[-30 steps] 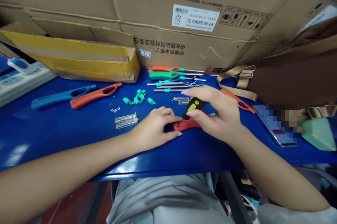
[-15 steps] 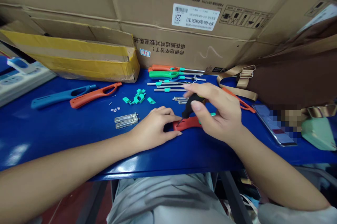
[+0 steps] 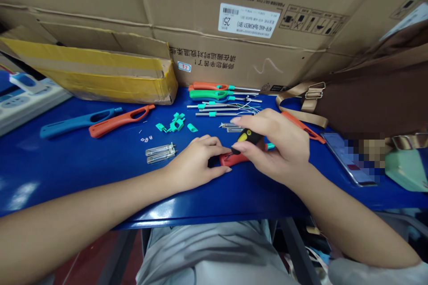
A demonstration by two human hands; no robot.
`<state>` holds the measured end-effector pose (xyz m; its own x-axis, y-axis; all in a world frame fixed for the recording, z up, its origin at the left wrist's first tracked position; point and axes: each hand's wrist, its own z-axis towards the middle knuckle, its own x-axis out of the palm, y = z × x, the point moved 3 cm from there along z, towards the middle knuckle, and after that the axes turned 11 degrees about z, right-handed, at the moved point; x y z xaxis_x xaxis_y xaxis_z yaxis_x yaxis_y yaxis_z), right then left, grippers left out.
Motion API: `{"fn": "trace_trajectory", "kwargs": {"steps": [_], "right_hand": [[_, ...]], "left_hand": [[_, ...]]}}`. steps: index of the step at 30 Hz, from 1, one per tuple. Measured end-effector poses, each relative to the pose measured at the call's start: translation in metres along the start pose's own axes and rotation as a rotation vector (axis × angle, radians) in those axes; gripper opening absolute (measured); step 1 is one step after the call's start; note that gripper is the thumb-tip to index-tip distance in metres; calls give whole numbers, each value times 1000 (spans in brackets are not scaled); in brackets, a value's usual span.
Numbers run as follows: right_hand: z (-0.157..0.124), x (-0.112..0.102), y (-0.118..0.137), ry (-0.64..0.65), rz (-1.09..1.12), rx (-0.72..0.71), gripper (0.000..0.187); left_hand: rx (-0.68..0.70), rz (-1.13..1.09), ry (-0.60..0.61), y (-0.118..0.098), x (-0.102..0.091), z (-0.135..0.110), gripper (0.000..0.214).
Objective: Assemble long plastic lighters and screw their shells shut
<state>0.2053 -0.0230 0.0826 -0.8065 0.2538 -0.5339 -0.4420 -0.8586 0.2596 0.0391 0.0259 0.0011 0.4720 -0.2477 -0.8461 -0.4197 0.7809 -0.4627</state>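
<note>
My left hand (image 3: pixel 199 162) lies on the table and pinches the near end of a red lighter handle (image 3: pixel 236 159) between thumb and fingers. In my right hand (image 3: pixel 279 149) is a short screwdriver (image 3: pixel 248 136) with a black and yellow grip, tilted so its thin shaft meets the slot in the red handle. The right hand covers the handle's far part; a teal piece (image 3: pixel 269 146) shows there. Just behind lie clear lighter fuel tanks (image 3: pixel 234 127), and metal lighter tubes (image 3: pixel 214 109) with teal collars and wires. Left of my left hand are more clear tanks (image 3: pixel 161 153).
Teal plastic clips (image 3: pixel 175 123) and tiny white parts (image 3: pixel 146 139) lie mid-table. A blue handle (image 3: pixel 76 123) and an orange handle (image 3: pixel 120 121) are at left. Assembled lighters (image 3: pixel 209 94) sit before the cardboard (image 3: pixel 194 17). At right are a phone (image 3: pixel 346 160) and a brown bag (image 3: pixel 371 88).
My right hand has tilted and turned the screwdriver, so its yellow marking now shows. The left hand and the red handle have stayed in place.
</note>
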Motion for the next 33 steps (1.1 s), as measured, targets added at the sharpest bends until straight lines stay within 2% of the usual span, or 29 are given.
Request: {"fn": "trace_trajectory", "kwargs": {"steps": [4, 6, 9, 11, 14, 18, 20, 23, 25, 31, 33], "right_hand": [[0, 1, 1, 106, 195, 91, 42], [0, 2, 4, 118, 212, 74, 39], [1, 4, 4, 78, 109, 23, 21], [0, 4, 2, 49, 39, 12, 17], [-2, 2, -1, 37, 53, 42, 21], [-3, 0, -2, 143, 217, 144, 40], [-2, 0, -1, 156, 230, 139, 39], [-1, 1, 0, 91, 158, 53, 33], [-1, 1, 0, 61, 103, 13, 37], [-3, -1, -2, 103, 208, 137, 46], [-2, -1, -1, 110, 205, 131, 43]], "left_hand": [[17, 7, -10, 0, -1, 0, 24], [16, 2, -8, 0, -1, 0, 24], [-5, -20, -14, 0, 0, 0, 19], [-13, -19, -19, 0, 0, 0, 17], [2, -5, -11, 0, 0, 1, 21], [4, -5, -10, 0, -1, 1, 24], [1, -10, -10, -1, -1, 1, 24], [-12, -19, -12, 0, 0, 1, 20], [-12, -11, -16, 0, 0, 2, 18], [1, 2, -11, 0, -2, 1, 24], [-1, 2, -9, 0, -2, 1, 23]]}}
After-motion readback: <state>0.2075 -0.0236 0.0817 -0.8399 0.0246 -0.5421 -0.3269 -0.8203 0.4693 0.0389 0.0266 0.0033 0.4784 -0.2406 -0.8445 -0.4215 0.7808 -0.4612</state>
